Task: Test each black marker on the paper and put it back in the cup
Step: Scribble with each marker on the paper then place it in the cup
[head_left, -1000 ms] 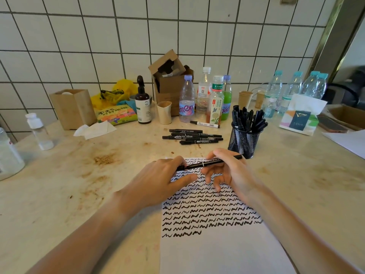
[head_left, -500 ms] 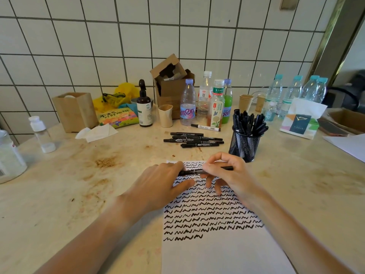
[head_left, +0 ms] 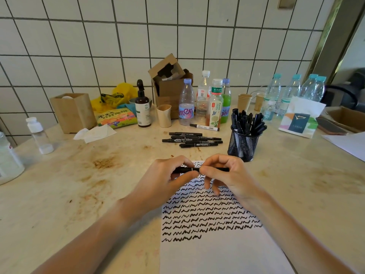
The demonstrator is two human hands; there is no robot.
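Both hands hold one black marker [head_left: 199, 170] level above the top edge of the paper [head_left: 217, 252]. The left hand [head_left: 166, 179] has its grip pinched on the marker's left end, and the right hand [head_left: 227, 175] has its grip clenched around the right part. The mesh cup [head_left: 244, 145], full of markers, stands on the table [head_left: 69, 194] just behind the right hand. Loose markers [head_left: 192, 139] lie to the cup's left.

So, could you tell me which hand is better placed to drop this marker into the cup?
Probably the right hand: it grips the marker on the side nearest the mesh cup, which stands just beyond it.
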